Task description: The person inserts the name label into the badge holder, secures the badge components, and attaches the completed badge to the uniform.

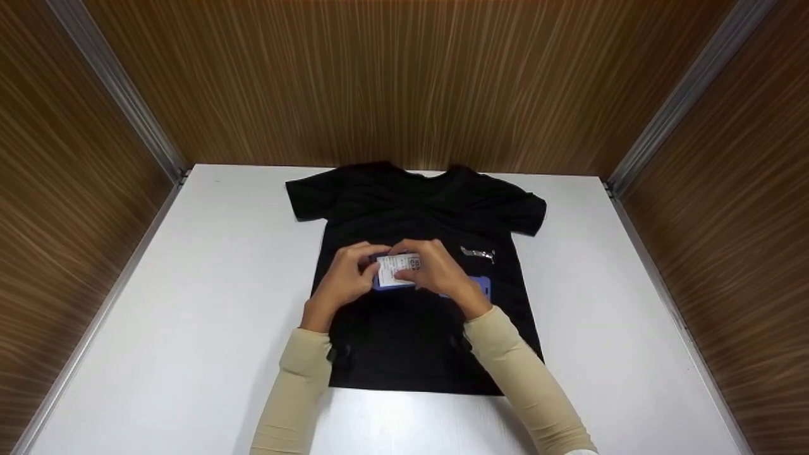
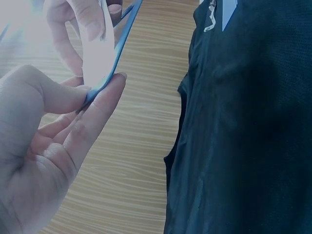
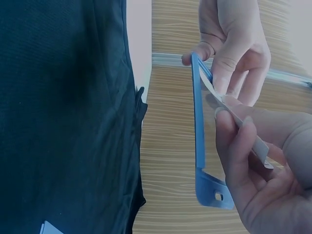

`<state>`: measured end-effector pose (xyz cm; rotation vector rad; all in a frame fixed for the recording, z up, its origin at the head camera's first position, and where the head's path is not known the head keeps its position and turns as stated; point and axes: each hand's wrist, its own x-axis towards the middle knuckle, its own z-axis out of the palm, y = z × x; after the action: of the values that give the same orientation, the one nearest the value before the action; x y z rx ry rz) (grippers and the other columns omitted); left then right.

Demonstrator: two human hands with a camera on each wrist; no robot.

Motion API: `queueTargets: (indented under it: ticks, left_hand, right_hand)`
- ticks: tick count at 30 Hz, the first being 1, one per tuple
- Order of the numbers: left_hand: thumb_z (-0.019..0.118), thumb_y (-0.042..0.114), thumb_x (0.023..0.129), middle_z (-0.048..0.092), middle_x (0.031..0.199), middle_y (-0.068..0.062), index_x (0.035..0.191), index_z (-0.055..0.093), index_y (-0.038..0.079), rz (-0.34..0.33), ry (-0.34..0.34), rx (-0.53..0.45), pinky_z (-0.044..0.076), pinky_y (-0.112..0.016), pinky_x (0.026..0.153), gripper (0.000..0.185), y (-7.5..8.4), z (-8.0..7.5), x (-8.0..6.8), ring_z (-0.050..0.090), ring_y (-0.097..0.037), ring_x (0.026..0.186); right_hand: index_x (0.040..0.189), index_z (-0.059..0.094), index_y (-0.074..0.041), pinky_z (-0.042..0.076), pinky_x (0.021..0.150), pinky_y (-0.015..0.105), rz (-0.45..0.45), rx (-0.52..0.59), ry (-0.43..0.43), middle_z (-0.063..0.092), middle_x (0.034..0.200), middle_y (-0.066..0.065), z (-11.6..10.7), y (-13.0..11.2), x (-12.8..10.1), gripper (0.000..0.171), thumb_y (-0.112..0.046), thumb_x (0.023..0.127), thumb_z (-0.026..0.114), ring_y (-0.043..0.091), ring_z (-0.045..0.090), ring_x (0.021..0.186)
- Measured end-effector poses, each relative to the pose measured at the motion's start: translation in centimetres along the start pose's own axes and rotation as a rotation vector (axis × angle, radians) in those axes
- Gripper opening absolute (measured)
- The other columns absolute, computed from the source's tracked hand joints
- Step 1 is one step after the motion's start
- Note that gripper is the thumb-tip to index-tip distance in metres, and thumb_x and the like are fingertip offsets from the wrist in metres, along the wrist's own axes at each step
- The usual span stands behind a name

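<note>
Head view: left hand (image 1: 344,278) and right hand (image 1: 436,272) (fingers curled) pinch a blue card holder (image 1: 393,282) above the shirt (image 1: 411,208).

A: Can you read the white label (image 1: 397,268)?

B: No. From the head view its print is too small, and both hands cover part of it. The left hand (image 1: 344,278) hides its 9 o'clock edge, the right hand (image 1: 436,270) its 3 o'clock side.

A: And the blue card holder (image 3: 201,146)?

B: Mostly hidden under the fingers from above. In the left wrist view its far end runs off at 12 o'clock, and glare washes out the label.

A: The black T-shirt (image 1: 414,278)?

B: Both wrist views cut it off.
</note>
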<state>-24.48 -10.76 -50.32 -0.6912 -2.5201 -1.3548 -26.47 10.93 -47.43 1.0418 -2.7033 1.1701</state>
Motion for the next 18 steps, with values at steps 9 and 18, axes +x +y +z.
queueTargets:
  ticks: [9, 18]
  left_hand:
    - [0.061, -0.01, 0.091, 0.073, 0.11, -0.013, 0.123, 0.074, 0.005, 0.006, -0.012, -0.012, 0.058, -0.033, 0.081, 0.037, -0.1, -0.1, -0.1, 0.068, -0.02, 0.09]
    - [0.06, -0.009, 0.093, 0.073, 0.112, -0.013, 0.124, 0.075, 0.007, -0.016, -0.008, 0.0, 0.055, -0.031, 0.08, 0.038, -0.3, -0.3, -0.1, 0.065, -0.019, 0.087]
  right_hand:
    - [0.111, 0.076, -0.01, 0.06, 0.081, 0.038, -0.009, -0.021, 0.03, 0.078, 0.113, 0.009, -0.3, 0.2, 0.0, 0.03, -0.012, 0.083, 0.086, 0.022, 0.072, 0.091]
    - [0.108, 0.076, -0.006, 0.047, 0.065, 0.023, 0.01, -0.013, 0.068, 0.077, 0.097, 0.01, -1.3, 0.7, -0.4, 0.016, -0.009, 0.093, 0.076, 0.012, 0.06, 0.07]
